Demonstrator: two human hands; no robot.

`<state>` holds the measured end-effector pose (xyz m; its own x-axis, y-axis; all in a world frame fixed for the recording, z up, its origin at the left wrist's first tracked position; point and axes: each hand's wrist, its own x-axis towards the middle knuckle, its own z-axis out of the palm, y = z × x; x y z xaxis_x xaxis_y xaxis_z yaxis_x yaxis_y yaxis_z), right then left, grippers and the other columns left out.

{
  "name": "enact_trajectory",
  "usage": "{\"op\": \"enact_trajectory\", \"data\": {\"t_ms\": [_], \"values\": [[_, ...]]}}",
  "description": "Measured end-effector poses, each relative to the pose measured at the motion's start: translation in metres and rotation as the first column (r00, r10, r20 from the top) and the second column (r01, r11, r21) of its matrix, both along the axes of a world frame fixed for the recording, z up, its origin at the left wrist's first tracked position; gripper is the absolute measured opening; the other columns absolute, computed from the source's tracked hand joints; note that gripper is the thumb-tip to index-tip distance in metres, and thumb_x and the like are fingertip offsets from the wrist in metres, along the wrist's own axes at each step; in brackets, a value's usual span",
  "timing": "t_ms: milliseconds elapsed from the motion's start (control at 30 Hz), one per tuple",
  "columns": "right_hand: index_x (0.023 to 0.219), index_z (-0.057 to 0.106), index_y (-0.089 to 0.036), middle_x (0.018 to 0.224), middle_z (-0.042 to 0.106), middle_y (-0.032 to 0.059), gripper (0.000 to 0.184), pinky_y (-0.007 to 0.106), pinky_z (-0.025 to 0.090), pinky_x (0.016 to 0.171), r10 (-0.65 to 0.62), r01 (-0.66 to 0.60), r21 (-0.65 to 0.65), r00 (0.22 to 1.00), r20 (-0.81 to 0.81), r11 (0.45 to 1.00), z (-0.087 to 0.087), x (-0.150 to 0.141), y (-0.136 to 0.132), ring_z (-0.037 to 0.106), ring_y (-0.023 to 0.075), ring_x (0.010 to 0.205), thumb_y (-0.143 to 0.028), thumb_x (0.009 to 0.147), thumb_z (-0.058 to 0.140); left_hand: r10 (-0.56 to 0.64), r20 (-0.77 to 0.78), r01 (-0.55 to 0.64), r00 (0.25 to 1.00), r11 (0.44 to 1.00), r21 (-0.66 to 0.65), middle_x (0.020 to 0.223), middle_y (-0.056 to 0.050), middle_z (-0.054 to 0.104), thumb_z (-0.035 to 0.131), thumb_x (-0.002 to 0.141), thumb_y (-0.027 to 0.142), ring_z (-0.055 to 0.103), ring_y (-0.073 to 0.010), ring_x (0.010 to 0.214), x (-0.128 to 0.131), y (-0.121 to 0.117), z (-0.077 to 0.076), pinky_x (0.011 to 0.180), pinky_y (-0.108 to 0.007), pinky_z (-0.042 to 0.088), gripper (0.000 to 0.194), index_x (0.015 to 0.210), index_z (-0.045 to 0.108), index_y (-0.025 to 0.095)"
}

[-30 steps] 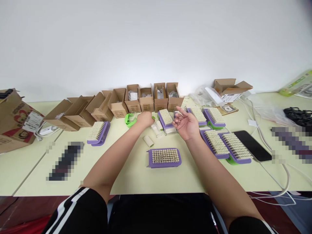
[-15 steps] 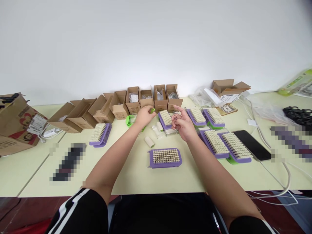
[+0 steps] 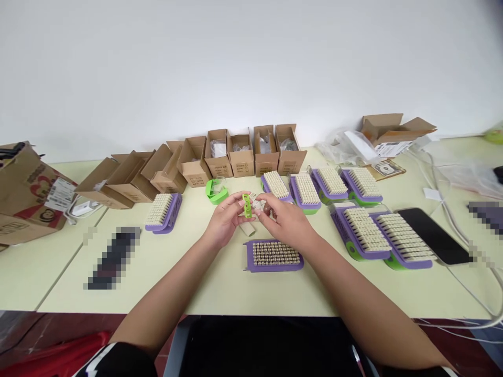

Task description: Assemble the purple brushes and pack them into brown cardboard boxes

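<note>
Open table [image 3: 220,288] runs below; left hand [image 3: 225,220] pinches green clip [image 3: 247,205], right hand [image 3: 285,222] a packet [image 3: 257,203].

My pale table [image 3: 220,288] carries a row of open cardboard boxes [image 3: 239,152] along its back edge, with purple brushes [image 3: 163,212] lying to both sides and one right in front of me. A green clip [image 3: 216,191] sits near the boxes, and a black phone [image 3: 434,235] lies at my right.

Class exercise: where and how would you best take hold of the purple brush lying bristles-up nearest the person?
Pinch the purple brush by the rim on its long near side, coming down from above on the person's side. It lies flat with its bristles up, so they fill the top and the narrow rim is the bare edge to hold.
</note>
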<state>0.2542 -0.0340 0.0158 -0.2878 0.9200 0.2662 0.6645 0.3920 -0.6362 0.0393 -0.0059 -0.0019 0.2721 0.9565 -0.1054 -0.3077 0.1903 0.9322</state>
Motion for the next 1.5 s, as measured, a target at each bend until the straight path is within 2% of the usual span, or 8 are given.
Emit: {"op": "enact_trajectory", "data": {"t_ms": [267, 500, 633, 867, 967, 1100, 1333, 1500], "values": [[0.134, 0.069, -0.029, 0.101, 0.086, 0.0028, 0.029, 0.033, 0.045, 0.065, 0.056, -0.065, 0.063, 0.989, 0.134, 0.996, -0.001, -0.002, -0.003, 0.075, 0.0226, 0.074, -0.043, 0.111, 0.056, -0.017, -0.001, 0.017, 1.0, 0.997, 0.075, 0.118, -0.006, 0.076, 0.091, 0.088, 0.047, 0.075, -0.0201, 0.096, -0.002, -0.006, -0.014, 0.087, -0.039, 0.071, 0.045, 0.128, 0.084, 0.027], [0.133, 0.072, -0.028, 0.105, 0.086, 0.004, 0.031, 0.035, 0.043, 0.065, 0.044, -0.061, 0.08, 0.979, 0.201, 0.995, -0.003, 0.0, -0.002, 0.077, 0.0247, 0.08, -0.043, 0.112, 0.054, -0.001, -0.046, 0.005, 0.999, 0.996, 0.094, 0.124, -0.006, 0.076, 0.09, 0.091, 0.049, 0.075, -0.0217, 0.102, -0.002, -0.009, -0.021, 0.091, -0.041, 0.072, 0.05, 0.136, 0.083, 0.028], [0.133, 0.071, -0.026, 0.098, 0.085, 0.0038, 0.032, 0.034, 0.04, 0.064, 0.053, -0.076, 0.086, 0.969, 0.243, 0.993, -0.003, 0.001, -0.001, 0.076, 0.0249, 0.08, -0.044, 0.113, 0.053, 0.002, -0.061, 0.006, 0.998, 0.992, 0.13, 0.124, -0.006, 0.074, 0.089, 0.092, 0.049, 0.074, -0.0207, 0.103, -0.003, -0.007, -0.024, 0.088, -0.039, 0.074, 0.05, 0.138, 0.082, 0.03], [0.13, 0.071, -0.025, 0.1, 0.084, 0.0045, 0.031, 0.032, 0.031, 0.063, 0.072, -0.09, 0.04, 0.946, 0.317, 0.995, 0.005, 0.002, -0.003, 0.072, 0.0222, 0.078, -0.043, 0.114, 0.052, -0.047, -0.136, 0.086, 0.99, 0.952, 0.294, 0.115, -0.005, 0.065, 0.084, 0.098, 0.044, 0.07, -0.0172, 0.1, -0.007, -0.005, -0.021, 0.09, -0.036, 0.071, 0.044, 0.14, 0.081, 0.031], [0.128, 0.072, -0.025, 0.099, 0.083, 0.0042, 0.029, 0.031, 0.03, 0.064, 0.086, -0.096, 0.015, 0.939, 0.334, 0.995, 0.004, 0.002, -0.003, 0.071, 0.0217, 0.078, -0.042, 0.114, 0.052, -0.056, -0.179, 0.121, 0.982, 0.917, 0.381, 0.118, -0.005, 0.061, 0.081, 0.102, 0.041, 0.068, -0.0169, 0.105, -0.008, -0.004, -0.019, 0.094, -0.034, 0.069, 0.039, 0.14, 0.081, 0.033], [0.123, 0.073, -0.025, 0.098, 0.083, 0.0042, 0.028, 0.031, 0.029, 0.064, 0.081, -0.089, 0.013, 0.945, 0.317, 0.996, 0.002, 0.002, -0.003, 0.069, 0.0205, 0.077, -0.041, 0.115, 0.052, -0.041, -0.266, 0.163, 0.963, 0.876, 0.455, 0.123, -0.008, 0.064, 0.076, 0.105, 0.041, 0.067, -0.0185, 0.11, -0.009, -0.004, -0.016, 0.098, -0.033, 0.066, 0.038, 0.143, 0.08, 0.034], [0.12, 0.071, -0.022, 0.093, 0.082, 0.0039, 0.026, 0.031, 0.028, 0.063, 0.07, -0.081, 0.025, 0.951, 0.301, 0.996, 0.003, 0.003, -0.003, 0.068, 0.0204, 0.074, -0.042, 0.114, 0.054, -0.005, -0.345, 0.197, 0.939, 0.829, 0.524, 0.125, -0.009, 0.072, 0.074, 0.107, 0.039, 0.068, -0.0202, 0.114, -0.01, -0.003, -0.012, 0.1, -0.033, 0.062, 0.038, 0.144, 0.08, 0.033], [0.124, 0.07, -0.022, 0.096, 0.083, 0.0045, 0.029, 0.031, 0.031, 0.065, 0.058, -0.072, 0.037, 0.953, 0.298, 0.997, 0.001, 0.003, -0.001, 0.072, 0.022, 0.078, -0.045, 0.115, 0.055, 0.014, -0.349, 0.18, 0.937, 0.837, 0.516, 0.123, -0.008, 0.075, 0.077, 0.105, 0.039, 0.069, -0.0211, 0.117, -0.011, -0.003, -0.013, 0.109, -0.036, 0.06, 0.037, 0.14, 0.082, 0.032]]}}
